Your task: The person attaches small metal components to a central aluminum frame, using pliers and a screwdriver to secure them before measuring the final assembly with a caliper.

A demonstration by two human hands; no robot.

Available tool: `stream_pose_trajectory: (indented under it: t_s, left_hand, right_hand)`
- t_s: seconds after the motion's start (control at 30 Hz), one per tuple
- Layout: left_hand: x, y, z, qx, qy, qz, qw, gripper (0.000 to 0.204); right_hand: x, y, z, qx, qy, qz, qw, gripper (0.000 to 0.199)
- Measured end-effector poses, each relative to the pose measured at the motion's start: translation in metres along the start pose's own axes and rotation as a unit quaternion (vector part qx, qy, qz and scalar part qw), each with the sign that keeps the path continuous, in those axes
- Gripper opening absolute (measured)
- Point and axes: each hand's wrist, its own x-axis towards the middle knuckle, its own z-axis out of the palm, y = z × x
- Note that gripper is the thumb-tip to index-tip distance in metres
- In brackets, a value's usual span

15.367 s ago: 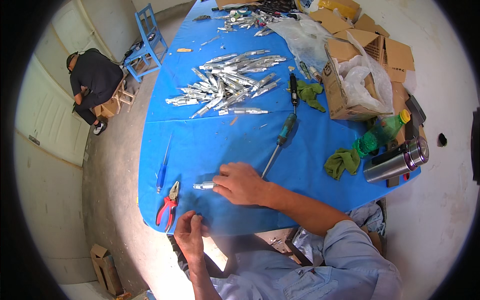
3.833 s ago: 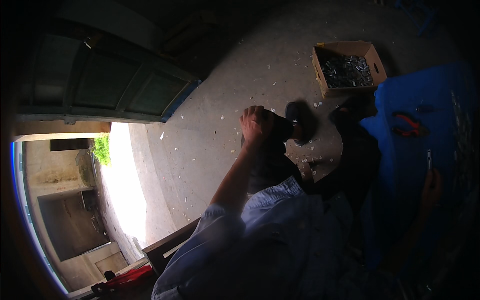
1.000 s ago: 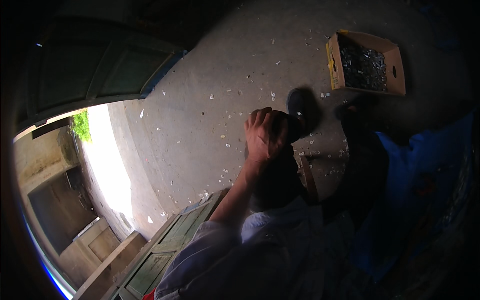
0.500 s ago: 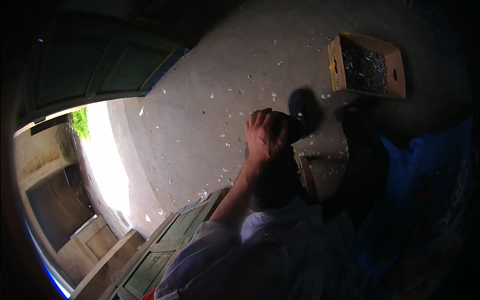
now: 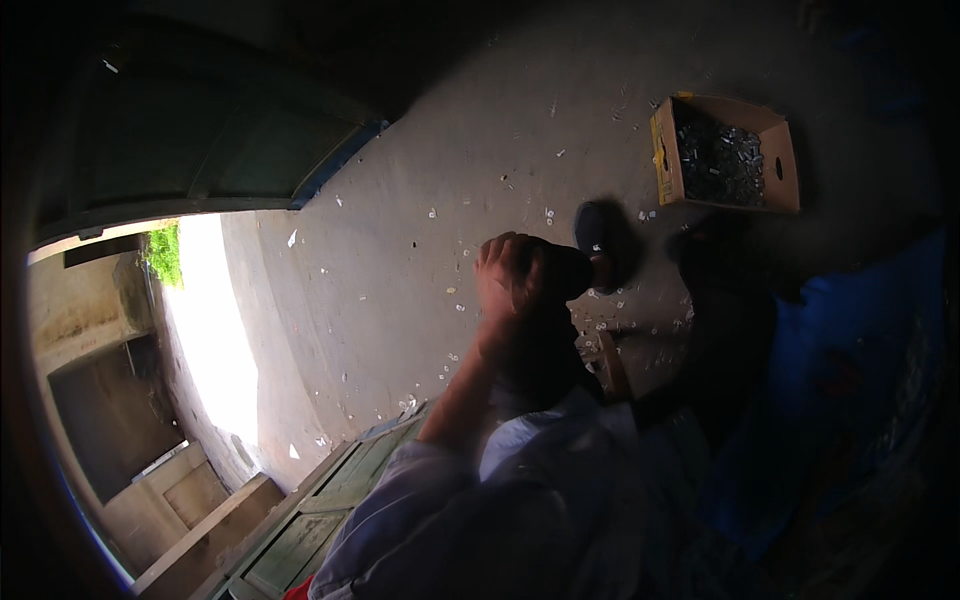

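My left hand [image 5: 508, 280] rests on my bent knee in dark trousers [image 5: 562, 268]. Its fingers are apart and drape over the knee, holding nothing. The left forearm comes up from a pale, rolled sleeve [image 5: 425, 490]. Below the knee, one dark shoe [image 5: 592, 232] stands on the floor. My right hand does not show; that side is in deep shadow. Farther off to the right, an open cardboard box [image 5: 786, 165] holds many small, shiny dark pieces, too small to name, and neither hand touches it.
Small pale bits lie scattered over the concrete floor [image 5: 380, 270]. A dark green door panel [image 5: 240, 150] stands at the far left, another green panel [image 5: 320, 520] at the near left. Between them is a bright doorway [image 5: 210, 330]. Blue sheeting [image 5: 850, 330] hangs at the right.
The view has shifted a little, so the box and shoe appear slightly lower. My left hand stays on the knee, and the box looks unchanged.
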Motion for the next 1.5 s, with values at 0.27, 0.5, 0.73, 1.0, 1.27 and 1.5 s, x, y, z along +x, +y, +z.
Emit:
stream_pose_trajectory:
  t_s: [0.27, 0.5, 0.73, 1.0, 1.27, 1.5]
  left_hand:
    - [-0.005, 0.016, -0.002, 0.009, 0.009, -0.034, 0.999, 0.03]
    - [-0.02, 0.023, 0.011, 0.069, 0.034, 0.019, 0.997, 0.026]
    - [-0.038, 0.042, 0.013, 0.129, 0.05, 0.113, 0.984, 0.022]
    - [-0.069, 0.051, 0.002, 0.22, 0.027, 0.222, 0.949, 0.029]
    - [-0.115, 0.083, 0.021, 0.202, -0.101, 0.262, 0.938, 0.03]
    - [-0.126, 0.038, 0.091, 0.135, -0.16, 0.281, 0.936, 0.033]
  right_hand:
    - [0.001, -0.097, -0.089, 0.049, -0.139, 0.137, 0.98, 0.058]
    - [0.0, -0.149, -0.153, 0.166, -0.141, 0.146, 0.965, 0.053]
    - [-0.005, -0.147, -0.143, 0.384, -0.082, 0.104, 0.914, 0.055]
    - [0.006, -0.131, -0.09, 0.413, -0.051, 0.061, 0.907, 0.06]
    - [0.01, -0.125, -0.086, 0.416, -0.029, 0.036, 0.908, 0.059]
    - [0.008, -0.112, -0.087, 0.386, -0.056, 0.056, 0.919, 0.06]
